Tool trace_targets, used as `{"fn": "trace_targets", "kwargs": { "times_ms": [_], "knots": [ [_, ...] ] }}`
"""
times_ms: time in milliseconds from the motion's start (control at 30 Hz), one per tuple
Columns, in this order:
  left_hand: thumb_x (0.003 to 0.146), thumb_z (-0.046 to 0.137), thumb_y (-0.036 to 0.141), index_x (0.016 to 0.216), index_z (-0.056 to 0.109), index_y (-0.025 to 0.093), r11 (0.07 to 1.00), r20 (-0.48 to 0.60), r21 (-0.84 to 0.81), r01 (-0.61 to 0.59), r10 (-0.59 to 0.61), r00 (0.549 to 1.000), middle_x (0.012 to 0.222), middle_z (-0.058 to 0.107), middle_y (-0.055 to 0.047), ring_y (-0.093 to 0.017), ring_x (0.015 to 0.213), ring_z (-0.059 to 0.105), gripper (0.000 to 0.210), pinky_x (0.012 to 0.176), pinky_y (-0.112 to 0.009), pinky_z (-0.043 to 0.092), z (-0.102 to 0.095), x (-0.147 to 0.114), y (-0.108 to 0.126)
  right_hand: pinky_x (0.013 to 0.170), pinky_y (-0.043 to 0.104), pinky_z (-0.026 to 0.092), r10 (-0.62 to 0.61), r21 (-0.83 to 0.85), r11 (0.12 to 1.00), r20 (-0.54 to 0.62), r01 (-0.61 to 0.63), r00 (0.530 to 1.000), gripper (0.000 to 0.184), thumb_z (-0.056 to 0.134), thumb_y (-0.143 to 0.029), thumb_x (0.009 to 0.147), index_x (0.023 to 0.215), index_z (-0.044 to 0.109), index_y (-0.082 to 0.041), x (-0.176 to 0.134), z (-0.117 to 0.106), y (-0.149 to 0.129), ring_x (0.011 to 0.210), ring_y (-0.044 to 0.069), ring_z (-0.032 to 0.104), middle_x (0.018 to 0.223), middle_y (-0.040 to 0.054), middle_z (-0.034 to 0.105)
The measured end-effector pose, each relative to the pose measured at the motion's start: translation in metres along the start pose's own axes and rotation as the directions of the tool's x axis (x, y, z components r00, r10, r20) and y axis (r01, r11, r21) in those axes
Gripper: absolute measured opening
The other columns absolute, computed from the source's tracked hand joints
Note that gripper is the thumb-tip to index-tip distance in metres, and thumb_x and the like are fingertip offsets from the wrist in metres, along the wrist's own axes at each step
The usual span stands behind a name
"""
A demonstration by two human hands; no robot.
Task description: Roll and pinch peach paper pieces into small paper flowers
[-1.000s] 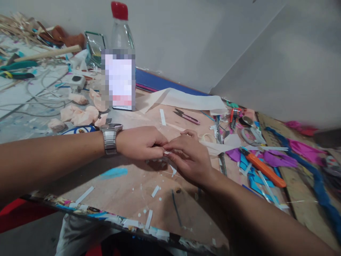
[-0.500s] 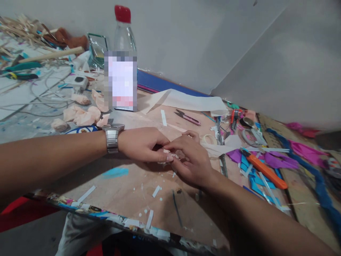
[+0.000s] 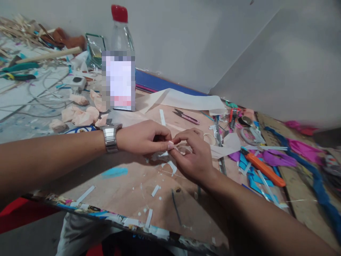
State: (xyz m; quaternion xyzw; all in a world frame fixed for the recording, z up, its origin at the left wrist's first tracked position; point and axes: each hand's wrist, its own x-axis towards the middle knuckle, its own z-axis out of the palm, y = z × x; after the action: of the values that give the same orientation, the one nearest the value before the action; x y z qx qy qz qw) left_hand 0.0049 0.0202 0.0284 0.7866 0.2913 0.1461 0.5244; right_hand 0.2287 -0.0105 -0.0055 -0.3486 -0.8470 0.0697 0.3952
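My left hand [image 3: 144, 138], with a metal watch [image 3: 110, 138] on its wrist, is closed in a pinch at the middle of the worktop. The fingertips of my right hand [image 3: 195, 154] meet it there, also pinching. Between them is a small pale piece [image 3: 171, 143], mostly hidden by the fingers, so its kind is unclear. Just below the hands lies a whitish curled scrap [image 3: 171, 167] on the wooden board [image 3: 128, 192]. Beyond the hands are pink-handled thread snips [image 3: 186, 116] and a long cream strip [image 3: 183, 99].
A phone [image 3: 121, 81] leans against a red-capped bottle [image 3: 119, 35]. Crumpled peach pieces [image 3: 81, 115] lie at left, near green-handled pliers [image 3: 20, 71]. An orange utility knife [image 3: 265, 169] rests at right among purple and blue scraps. A tape ring [image 3: 209, 138] sits beside my right hand.
My fingers have shifted slightly, the right hand's fingers now more arched around the pinch. The whitish scrap beneath the hands shows more clearly. The view has moved a little.
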Motion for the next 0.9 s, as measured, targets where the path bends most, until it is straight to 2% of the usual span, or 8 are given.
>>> {"fn": "trace_targets", "kwargs": {
  "times_ms": [167, 433, 667, 800, 900],
  "knots": [
    [0.100, 0.056, 0.049, 0.086, 0.061, 0.016, 1.000, -0.007, -0.018, -0.005, 0.005, 1.000, 0.061, 0.066, -0.001, -0.012, 0.054, 0.062, 0.036, 0.052, -0.020, 0.042, -0.0010, -0.0008, 0.0009, 0.090, 0.031, 0.038, 0.005, -0.007, 1.000, -0.004, -0.005, 1.000, 0.017, 0.077, -0.027, 0.090, 0.095, 0.062, -0.020, -0.0002, -0.0002, -0.0003, 0.084, 0.008, 0.062, 0.086, -0.0049, 0.069],
    [0.097, 0.055, 0.044, 0.082, 0.059, 0.016, 0.998, -0.081, 0.059, -0.012, 0.017, 0.997, 0.060, 0.065, 0.001, -0.010, 0.053, 0.058, 0.032, 0.054, -0.020, 0.037, -0.0023, 0.0005, -0.0008, 0.093, 0.032, 0.039, -0.009, 0.011, 1.000, 0.011, 0.009, 1.000, 0.016, 0.073, -0.026, 0.094, 0.109, 0.067, -0.023, -0.0015, 0.0004, 0.0002, 0.085, 0.007, 0.065, 0.096, -0.0047, 0.074],
    [0.098, 0.054, 0.040, 0.080, 0.060, 0.015, 0.989, -0.019, 0.132, -0.067, 0.070, 0.997, 0.061, 0.064, 0.001, -0.007, 0.055, 0.055, 0.032, 0.056, -0.018, 0.036, -0.0035, 0.0011, -0.0013, 0.098, 0.033, 0.040, -0.021, 0.026, 0.999, 0.034, 0.020, 0.999, 0.020, 0.073, -0.024, 0.094, 0.113, 0.067, -0.024, -0.0033, 0.0008, -0.0006, 0.090, 0.006, 0.068, 0.100, -0.0053, 0.075],
    [0.100, 0.052, 0.035, 0.087, 0.063, 0.014, 0.991, 0.003, 0.099, -0.092, 0.092, 0.996, 0.065, 0.064, 0.001, -0.007, 0.058, 0.055, 0.027, 0.059, -0.018, 0.038, -0.0043, 0.0022, 0.0005, 0.091, 0.031, 0.043, -0.047, 0.044, 0.998, 0.057, 0.045, 0.997, 0.026, 0.070, -0.023, 0.096, 0.122, 0.067, -0.024, -0.0048, 0.0016, 0.0014, 0.084, 0.007, 0.066, 0.097, -0.0026, 0.075],
    [0.101, 0.053, 0.038, 0.087, 0.063, 0.014, 0.993, 0.009, 0.095, -0.075, 0.075, 0.997, 0.066, 0.064, 0.001, -0.008, 0.059, 0.055, 0.029, 0.060, -0.019, 0.039, -0.0041, 0.0022, 0.0016, 0.092, 0.032, 0.043, -0.047, 0.045, 0.998, 0.074, 0.043, 0.996, 0.024, 0.068, -0.024, 0.098, 0.122, 0.068, -0.024, -0.0051, 0.0020, 0.0021, 0.083, 0.007, 0.066, 0.097, -0.0025, 0.075]
  ]
}}
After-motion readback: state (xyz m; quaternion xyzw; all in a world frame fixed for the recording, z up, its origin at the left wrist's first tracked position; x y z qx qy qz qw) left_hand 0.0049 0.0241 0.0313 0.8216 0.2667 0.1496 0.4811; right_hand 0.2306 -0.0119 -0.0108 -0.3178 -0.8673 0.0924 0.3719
